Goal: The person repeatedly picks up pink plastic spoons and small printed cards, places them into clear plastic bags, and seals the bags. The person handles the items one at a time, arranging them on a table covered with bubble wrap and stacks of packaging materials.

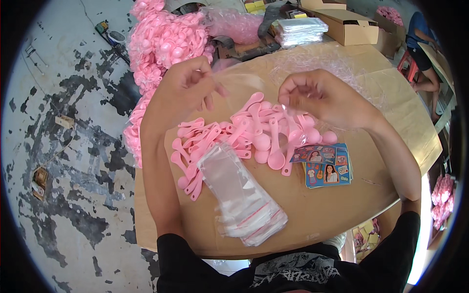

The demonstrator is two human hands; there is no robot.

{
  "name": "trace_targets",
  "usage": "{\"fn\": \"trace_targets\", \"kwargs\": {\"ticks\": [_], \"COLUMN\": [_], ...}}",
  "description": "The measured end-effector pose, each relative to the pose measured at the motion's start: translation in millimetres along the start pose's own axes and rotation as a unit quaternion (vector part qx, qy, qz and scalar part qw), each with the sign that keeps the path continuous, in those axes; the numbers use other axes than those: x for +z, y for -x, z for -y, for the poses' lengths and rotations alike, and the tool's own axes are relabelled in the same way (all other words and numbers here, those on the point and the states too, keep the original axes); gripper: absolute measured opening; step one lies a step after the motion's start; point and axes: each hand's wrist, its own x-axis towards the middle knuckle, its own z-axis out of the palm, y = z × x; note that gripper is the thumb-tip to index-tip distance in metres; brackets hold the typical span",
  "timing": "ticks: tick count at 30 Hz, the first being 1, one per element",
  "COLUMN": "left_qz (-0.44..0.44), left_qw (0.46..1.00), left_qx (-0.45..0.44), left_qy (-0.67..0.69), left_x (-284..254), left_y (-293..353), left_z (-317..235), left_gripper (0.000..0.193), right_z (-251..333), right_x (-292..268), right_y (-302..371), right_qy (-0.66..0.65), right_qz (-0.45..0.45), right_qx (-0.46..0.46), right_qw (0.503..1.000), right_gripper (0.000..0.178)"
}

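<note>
My right hand point(325, 97) has its fingers curled in a pinch over the right of the spoon pile. From its fingertips hangs a clear plastic bag point(299, 134), hard to make out, with a pink spoon seemingly inside. My left hand point(195, 88) is raised over the pile's left side, fingers loosely bent and apart, tips blurred, nothing visible in them. Between and below both hands lie loose pink spoons point(238, 128). A stack of flat clear bags with red lines point(249, 200) lies nearer me. Right of it are blue printed cards point(327, 172), the top one askew.
Big clear sacks of pink spoons point(171, 41) stand at the table's far left. Thin clear strips point(325, 68) are heaped toward the back. Packed clear bags point(300, 30) and an open cardboard box point(349, 24) sit beyond. A person point(425, 46) is at far right.
</note>
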Motion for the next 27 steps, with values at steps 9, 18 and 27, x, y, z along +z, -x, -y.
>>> {"fn": "trace_targets", "kwargs": {"ticks": [9,18,27], "left_qz": [0.07,0.219,0.007], "left_qw": [0.904,0.813,0.849], "left_qx": [-0.029,-0.121,-0.024], "left_qy": [0.422,0.526,0.528], "left_x": [89.2,120.9,97.4], "left_y": [-26.0,-20.7,-29.9], "left_z": [22.5,21.4,28.7], "left_gripper": [0.064,0.084,0.049], "right_z": [-27.0,-5.3,4.6], "right_x": [-8.0,-18.0,-24.0], "right_y": [-14.7,-9.9,6.7], "right_qy": [-0.066,-0.106,0.309], "right_qz": [-0.113,-0.07,0.331], "right_qx": [-0.057,-0.002,0.188], "right_qw": [0.99,0.992,0.871], "right_gripper": [0.022,0.024,0.034]}}
